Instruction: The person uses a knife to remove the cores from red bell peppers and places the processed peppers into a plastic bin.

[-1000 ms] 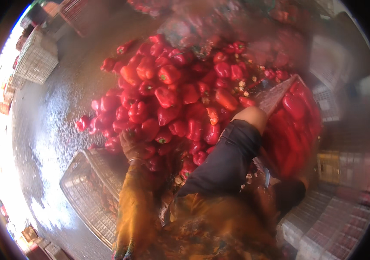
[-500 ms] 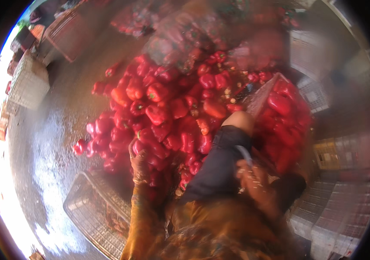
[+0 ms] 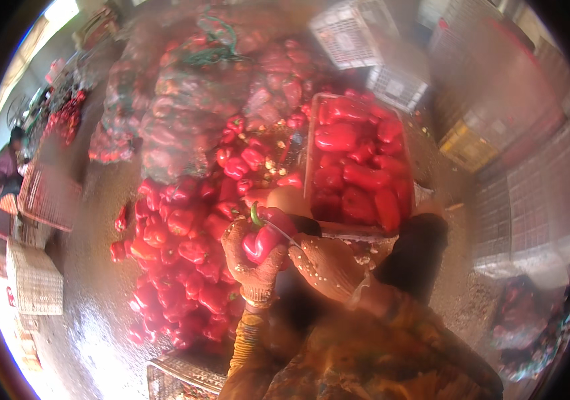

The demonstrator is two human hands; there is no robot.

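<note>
Above my lap, my left hand (image 3: 247, 263), in an orange-tan work glove, grips a red bell pepper (image 3: 261, 245) with its green stem (image 3: 256, 213) upward. My right hand (image 3: 328, 267), also gloved and flecked with pale seeds, closes around a knife (image 3: 279, 231). The thin blade lies against the pepper's upper right side, near the stem; how deep it goes I cannot tell. The knife's handle is hidden in my fist. To the left of my hands spreads a large heap of red peppers (image 3: 171, 230) on the wet floor.
A crate (image 3: 309, 173) full of red peppers stands ahead, right of my knee. Netted sacks (image 3: 181, 113) lie behind the heap. White crates (image 3: 348, 37) and stacked crates (image 3: 531, 193) line the back and right. Another crate (image 3: 185, 373) sits lower left. A person (image 3: 8, 163) is far left.
My left hand has come from the heap to above my lap with a bell pepper in it. The knife in my right hand has moved left to the pepper. The view has shifted.
</note>
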